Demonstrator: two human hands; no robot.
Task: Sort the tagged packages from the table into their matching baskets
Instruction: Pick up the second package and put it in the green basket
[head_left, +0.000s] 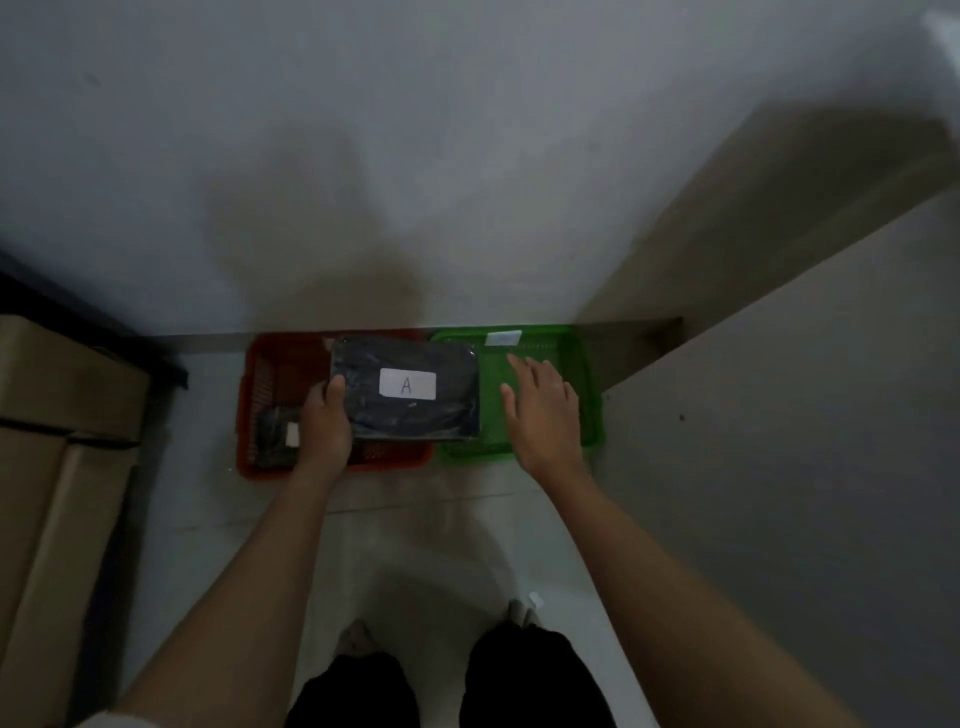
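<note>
Holding entry, one item in transit over two floor baskets.

Item: dark package, flat, wrapped in black film, white tag face up, marked "A". Position: above the red basket, its right edge overhanging the seam with the green basket. Whether it rests on the rim or hangs clear cannot be told.

Left hand: closed on the package's left edge, thumb on top, fingers beneath and hidden. It carries the load alone.

Right hand: spread flat, fingers apart, palm down over the green basket, just beside the package but not touching it. Holds nothing.

Red basket: on the floor against the wall, left of the pair. Contents: one small dark package with a pale tag, at the near left corner. Its letter is too blurred to read.

Green basket: touching the red one on its right. A white label sits on its far rim, unreadable. No contents seen.

Step in hand, by judgement: placing package "A"; the red basket looks the likely match, though no "A" label on it can be confirmed.

Next move calls for: lowering the package leftward so it clears the shared rim, laying it beside the small package, then loosening the left hand.
</note>
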